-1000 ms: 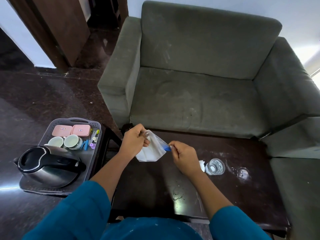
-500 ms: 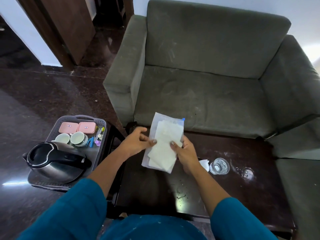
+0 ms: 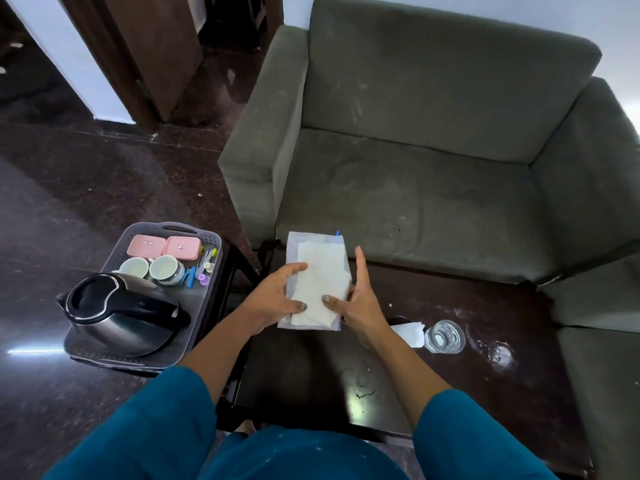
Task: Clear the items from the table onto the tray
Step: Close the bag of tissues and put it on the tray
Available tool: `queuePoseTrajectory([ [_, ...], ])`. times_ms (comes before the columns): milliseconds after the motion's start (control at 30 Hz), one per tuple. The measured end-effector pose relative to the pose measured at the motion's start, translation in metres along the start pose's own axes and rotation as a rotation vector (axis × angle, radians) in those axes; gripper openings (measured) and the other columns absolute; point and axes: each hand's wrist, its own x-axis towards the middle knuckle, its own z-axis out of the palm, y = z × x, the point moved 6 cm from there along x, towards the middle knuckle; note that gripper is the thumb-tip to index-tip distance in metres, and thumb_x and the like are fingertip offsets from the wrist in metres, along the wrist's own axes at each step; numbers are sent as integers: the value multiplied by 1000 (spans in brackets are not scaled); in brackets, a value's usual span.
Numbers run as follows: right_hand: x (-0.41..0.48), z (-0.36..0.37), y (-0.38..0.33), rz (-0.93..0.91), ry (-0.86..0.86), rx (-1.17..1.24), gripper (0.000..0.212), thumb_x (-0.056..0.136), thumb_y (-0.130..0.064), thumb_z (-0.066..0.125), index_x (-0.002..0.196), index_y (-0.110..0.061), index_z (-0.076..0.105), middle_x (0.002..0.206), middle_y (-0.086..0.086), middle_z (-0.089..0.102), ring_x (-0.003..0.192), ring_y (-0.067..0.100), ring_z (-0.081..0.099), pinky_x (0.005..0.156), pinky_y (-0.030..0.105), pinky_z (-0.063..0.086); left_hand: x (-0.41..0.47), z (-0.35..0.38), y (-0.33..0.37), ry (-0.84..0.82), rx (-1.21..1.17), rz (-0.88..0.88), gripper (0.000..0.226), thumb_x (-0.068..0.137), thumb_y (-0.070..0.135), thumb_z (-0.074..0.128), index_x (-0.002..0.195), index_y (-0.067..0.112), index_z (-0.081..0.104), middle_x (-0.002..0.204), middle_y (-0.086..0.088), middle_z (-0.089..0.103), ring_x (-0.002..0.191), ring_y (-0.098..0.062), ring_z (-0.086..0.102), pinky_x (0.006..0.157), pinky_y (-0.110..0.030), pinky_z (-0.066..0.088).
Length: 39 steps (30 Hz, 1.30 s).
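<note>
I see dim indoor light, daylight glare at the right edge, reflections on the bench (image 3: 360, 400), and wide-angle bending at the borders.

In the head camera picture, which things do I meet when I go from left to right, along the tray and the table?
kettle → cups → left hand → bag of napkins → right hand → loose napkin → glass

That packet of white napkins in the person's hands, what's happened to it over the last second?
It was bunched up a second ago, pinched at its two ends. Now the napkin packet is spread flat and upright, left hand and right hand holding its sides. The glass, the loose tissue and everything on the tray stayed put.
</note>
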Motion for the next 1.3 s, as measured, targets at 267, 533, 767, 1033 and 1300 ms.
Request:
queuePoseTrajectory([
  [267, 10, 28, 2, 70, -79, -250, 83, 71, 12, 68, 137, -30, 41, 134, 9, 42, 109, 26, 52, 76, 35, 54, -2, -36, -8, 241, 130, 72, 47, 71, -1, 73, 104, 18, 46, 91, 4, 53, 82, -10, 52, 70, -26, 48],
  [533, 42, 76, 15, 38, -70, -520, 69, 70, 11, 61, 120, -37, 49, 114, -2, 43, 84, 21, 54, 53, 34, 56, -11, -90, -42, 423, 213, -36, 26, 78, 3, 68, 101, 10, 59, 88, 1, 54, 75, -13, 50, 72, -25, 43],
  [767, 91, 140, 23, -139, -23, -783, 45, 70, 12, 56, 103, -18, 63, 112, -2, 56, 95, 11, 52, 81, 16, 42, -18, -154, -65, 384, 236, -113, 51, 83, 16, 66, 130, 12, 47, 119, 1, 49, 101, -14, 55, 85, -20, 41],
  [1033, 171, 232, 27, -232, -38, -801, 53, 71, 7, 45, 113, -26, 53, 107, -4, 61, 95, 16, 58, 81, 29, 46, 1, -231, -86, 564, -617, -174, 30, 83, 4, 63, 111, 10, 54, 116, -9, 56, 94, -15, 61, 83, -28, 50],
  [1300, 253, 291, 72, -206, -77, -1067, 27, 83, 6, 47, 94, -11, 65, 105, 9, 64, 94, 24, 59, 79, 28, 44, 39, -270, -129, 829, -850, -411, 39, 84, 2, 54, 121, -2, 45, 122, -20, 54, 90, -26, 50, 68, -27, 36],
])
